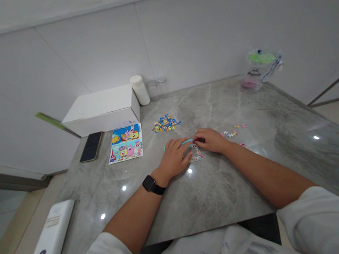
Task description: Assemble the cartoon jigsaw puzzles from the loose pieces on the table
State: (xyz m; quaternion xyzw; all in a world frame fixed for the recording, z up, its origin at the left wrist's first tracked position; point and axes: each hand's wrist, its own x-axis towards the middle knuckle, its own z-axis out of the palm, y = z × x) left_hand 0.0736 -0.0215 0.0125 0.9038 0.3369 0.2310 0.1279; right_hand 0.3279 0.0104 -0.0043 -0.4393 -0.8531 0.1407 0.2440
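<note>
**Working a small puzzle between two hands**

Resting on the grey marble table [219, 188], both hands are brought together over a small, partly assembled puzzle patch [196, 154]. The patch is seen directly between the hands, just below the fingertips, touched by both; its long axis appears to run away from the person, slightly tilted. Neither hand is clearly nearer: the left hand [174, 156] lies flat with the fingers spread and relaxed, pressing on or beside the patch's left edge, while the right hand [211, 139] is curled, its fingertips pinched towards something small and reddish at the patch's upper edge. Whether a piece is actually gripped there cannot be told at this size. A thin turquoise strip [186, 141] is glimpsed under the fingers of the left hand, beyond the patch. A black watch [151, 184] is worn on the left wrist.

Beyond the hands, slightly to the left, a heap of loose pieces [165, 123] is piled. Just right of the right hand, a few pink pieces [230, 133] are scattered. Well to the left of the left hand, a printed picture card [125, 143] is laid flat, with a dark phone [91, 146] beside it and a white box [102, 109] behind. A white power bank [52, 233] is placed near the left elbow, at the table's edge.
</note>
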